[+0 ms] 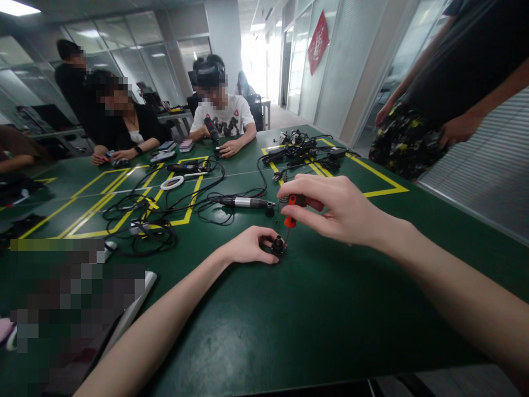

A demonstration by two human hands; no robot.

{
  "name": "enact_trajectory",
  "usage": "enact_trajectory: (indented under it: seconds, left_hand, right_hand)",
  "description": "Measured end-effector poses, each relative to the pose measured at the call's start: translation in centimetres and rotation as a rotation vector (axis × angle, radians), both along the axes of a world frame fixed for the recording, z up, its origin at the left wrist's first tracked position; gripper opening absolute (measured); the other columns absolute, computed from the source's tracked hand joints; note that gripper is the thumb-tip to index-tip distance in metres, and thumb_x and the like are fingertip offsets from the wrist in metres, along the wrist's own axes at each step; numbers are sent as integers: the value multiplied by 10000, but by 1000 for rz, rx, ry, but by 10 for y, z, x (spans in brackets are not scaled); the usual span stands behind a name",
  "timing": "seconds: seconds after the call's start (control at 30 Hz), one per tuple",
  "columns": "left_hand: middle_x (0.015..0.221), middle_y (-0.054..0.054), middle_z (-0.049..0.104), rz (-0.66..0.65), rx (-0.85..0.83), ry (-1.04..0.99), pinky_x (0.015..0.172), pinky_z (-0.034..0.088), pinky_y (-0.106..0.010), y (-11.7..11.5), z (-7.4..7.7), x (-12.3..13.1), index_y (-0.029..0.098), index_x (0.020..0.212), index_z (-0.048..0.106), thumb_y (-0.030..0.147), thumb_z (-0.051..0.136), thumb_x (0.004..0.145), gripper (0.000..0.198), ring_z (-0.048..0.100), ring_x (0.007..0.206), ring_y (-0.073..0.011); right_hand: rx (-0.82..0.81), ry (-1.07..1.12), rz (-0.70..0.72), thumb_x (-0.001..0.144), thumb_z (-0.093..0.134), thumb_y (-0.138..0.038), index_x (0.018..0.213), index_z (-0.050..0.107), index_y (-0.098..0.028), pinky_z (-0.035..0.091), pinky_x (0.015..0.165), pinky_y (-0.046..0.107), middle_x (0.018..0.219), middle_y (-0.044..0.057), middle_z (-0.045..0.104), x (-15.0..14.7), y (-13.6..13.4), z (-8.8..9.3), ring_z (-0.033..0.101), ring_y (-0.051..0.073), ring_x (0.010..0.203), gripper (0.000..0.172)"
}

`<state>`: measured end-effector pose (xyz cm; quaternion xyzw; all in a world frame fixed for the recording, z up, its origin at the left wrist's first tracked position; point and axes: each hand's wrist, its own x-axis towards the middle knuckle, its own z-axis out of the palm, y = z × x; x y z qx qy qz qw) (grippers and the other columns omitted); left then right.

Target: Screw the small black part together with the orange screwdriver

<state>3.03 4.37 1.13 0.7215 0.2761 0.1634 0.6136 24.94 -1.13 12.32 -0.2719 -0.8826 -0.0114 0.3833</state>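
My left hand (254, 245) rests on the green table (330, 309), its thumb and fingers closed round a small black part (278, 246) that stands upright. Above and to the right, my right hand (326, 209) grips a screwdriver (290, 212) with an orange and black handle. The screwdriver's thin shaft points down beside the black part; whether its tip touches it cannot be made out. Just behind my hands lies a silver and black pen-shaped tool (248, 203) with a cable, and a small black piece (269, 209) is at its right end.
Tangled black cables (142, 226) and a white ring (172, 183) lie to the left. More cables (306, 151) are heaped at the back. A pixelated object with a pale edge (140, 292) is at the near left. People sit across the table; another person stands at the right.
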Motion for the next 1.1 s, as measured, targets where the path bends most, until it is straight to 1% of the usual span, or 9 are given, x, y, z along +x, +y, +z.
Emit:
enact_trajectory:
  seconds: [0.17, 0.27, 0.33, 0.53, 0.63, 0.73, 0.97, 1.03, 1.1]
  left_hand:
    - [957, -50, 791, 5, 9, -8, 898, 566, -287, 0, 0, 0, 131, 984, 777, 158, 863, 647, 348, 713, 852, -153]
    - [941, -53, 795, -6, 22, -2, 901, 574, -294, 1, 0, 0, 126, 985, 784, 153, 857, 654, 341, 720, 845, -157]
    - [946, -55, 800, -11, 24, 6, 909, 580, -299, 1, 1, 0, 125, 1000, 789, 154, 852, 661, 346, 730, 854, -162]
    - [968, -55, 807, -5, 19, 13, 921, 580, -298, 1, 1, -1, 123, 1023, 796, 157, 842, 669, 359, 739, 873, -165]
    - [956, -50, 806, 0, 17, 14, 913, 583, -298, 0, 1, -1, 125, 1017, 798, 153, 836, 669, 351, 739, 862, -164]
    - [951, -47, 804, -3, 14, 15, 922, 583, -304, 0, 2, 0, 128, 1026, 797, 149, 835, 669, 359, 739, 862, -165]
    - [957, -50, 804, -7, 11, 13, 913, 582, -296, 0, 3, -1, 123, 1035, 796, 153, 838, 668, 370, 738, 862, -164]
    - [962, -53, 808, -10, 19, 8, 918, 584, -295, 0, 3, -1, 123, 1036, 799, 153, 838, 672, 368, 743, 867, -166]
    - [970, -56, 811, -14, 22, 7, 913, 587, -292, 0, 2, 0, 122, 1038, 800, 148, 835, 673, 368, 746, 870, -165]
  right_hand:
    - [-56, -7, -23, 918, 539, -180, 1197, 625, -194, 423, 661, 302, 899, 47, 719, 1, -3, -2, 618, 178, 692, 292]
    - [-2, -37, -65, 975, 567, -307, 1054, 627, -194, 377, 604, 290, 771, 20, 668, 1, -4, -3, 580, 159, 611, 150]
    - [57, -53, -96, 1003, 598, -391, 982, 628, -199, 341, 569, 280, 697, -6, 631, 0, -4, -3, 553, 140, 557, 196]
    - [47, -52, -65, 926, 537, -187, 1074, 589, -161, 397, 584, 254, 767, 3, 660, -4, -9, 0, 580, 128, 591, 160]
    - [65, -44, -90, 921, 548, -252, 953, 595, -183, 389, 589, 264, 740, 8, 649, -4, -10, 1, 570, 136, 602, 89]
    - [69, -21, -150, 977, 590, -345, 846, 590, -198, 335, 552, 262, 654, -19, 603, -5, -10, 0, 503, 112, 531, 198]
    - [-5, 15, -72, 837, 549, -159, 921, 567, -190, 391, 600, 254, 750, -1, 619, -7, -11, 3, 530, 126, 615, 92]
    - [10, 0, -97, 852, 552, -193, 868, 559, -203, 362, 596, 270, 718, -2, 605, -6, -11, 2, 517, 133, 604, 20]
    - [30, -11, -152, 924, 589, -283, 835, 558, -211, 310, 572, 281, 658, -20, 579, -6, -11, 1, 481, 125, 549, 118]
